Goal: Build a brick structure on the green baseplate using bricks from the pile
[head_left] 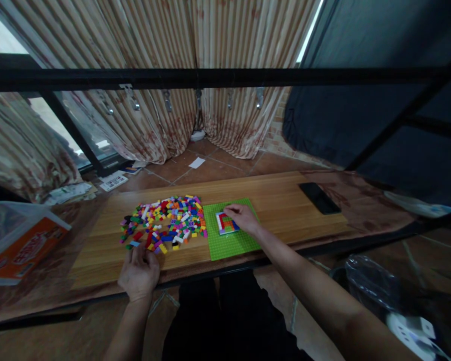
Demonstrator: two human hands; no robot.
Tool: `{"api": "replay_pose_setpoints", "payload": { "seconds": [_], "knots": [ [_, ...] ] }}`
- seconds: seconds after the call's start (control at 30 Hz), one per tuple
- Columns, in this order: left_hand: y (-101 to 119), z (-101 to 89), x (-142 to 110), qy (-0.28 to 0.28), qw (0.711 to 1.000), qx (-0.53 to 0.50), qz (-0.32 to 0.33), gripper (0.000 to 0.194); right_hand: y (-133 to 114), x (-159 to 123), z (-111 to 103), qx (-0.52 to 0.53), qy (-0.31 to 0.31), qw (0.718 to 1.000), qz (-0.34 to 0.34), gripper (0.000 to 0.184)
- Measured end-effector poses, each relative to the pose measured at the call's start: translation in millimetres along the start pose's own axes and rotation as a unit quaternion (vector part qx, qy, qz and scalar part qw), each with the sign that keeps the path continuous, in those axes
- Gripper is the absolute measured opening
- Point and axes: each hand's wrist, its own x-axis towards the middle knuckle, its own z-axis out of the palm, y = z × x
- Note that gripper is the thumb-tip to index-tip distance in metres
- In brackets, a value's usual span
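On the green studded baseplate (214, 248) sits a small build of toy bricks (227, 225), with a white and blue border around red, orange and blue pieces. My right hand (242, 216) reaches over the plate, its fingertips pinched at the build's back edge on what looks like a small toy brick, mostly hidden by the fingers. A loose pile of many-coloured toy bricks (169, 220) spreads to the left of the plate. At the pile's front edge my left hand (139, 268) rests with loosely bent, parted fingers, close to a light blue brick (134, 243).
A black phone (319, 197) lies on the right of the wooden board (278, 195). A clear tub with an orange label (26, 248) stands at the far left. A black metal bar (218, 78) crosses in front of the curtains. Papers (113, 181) lie behind the board.
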Motion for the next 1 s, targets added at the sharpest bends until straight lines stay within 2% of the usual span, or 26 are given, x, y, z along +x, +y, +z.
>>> {"api": "replay_pose_setpoints", "payload": {
  "seconds": [0.47,0.67,0.77,0.83,0.9,0.97,1.0],
  "knots": [
    [-3,3.8,-1,0.02,0.999,0.01,0.026,0.034,6,-2,6,0.013,-0.01,1.0,0.004,0.019],
    [-4,3.6,0,0.011,0.999,0.01,0.038,0.034,-2,-6,1,0.03,0.008,1.0,0.0,0.03],
    [-3,1.5,-1,-0.002,0.999,0.011,0.032,0.035,-9,-12,-12,0.046,0.073,0.996,0.003,0.041],
    [-2,0.1,-2,-0.011,1.0,0.011,0.023,0.035,-16,-21,-20,0.064,0.163,0.984,0.011,0.042],
    [-1,-0.8,-3,-0.017,1.0,0.008,0.02,0.035,-25,-35,-21,0.077,0.211,0.974,0.017,0.04],
    [0,-1.2,-3,-0.017,1.0,0.002,0.018,0.034,-33,-55,-13,0.071,0.2,0.977,0.006,0.037],
    [0,-1.2,-3,-0.016,1.0,-0.001,0.019,0.034,-37,-66,-5,0.057,0.176,0.983,-0.009,0.036]
  ]
}}
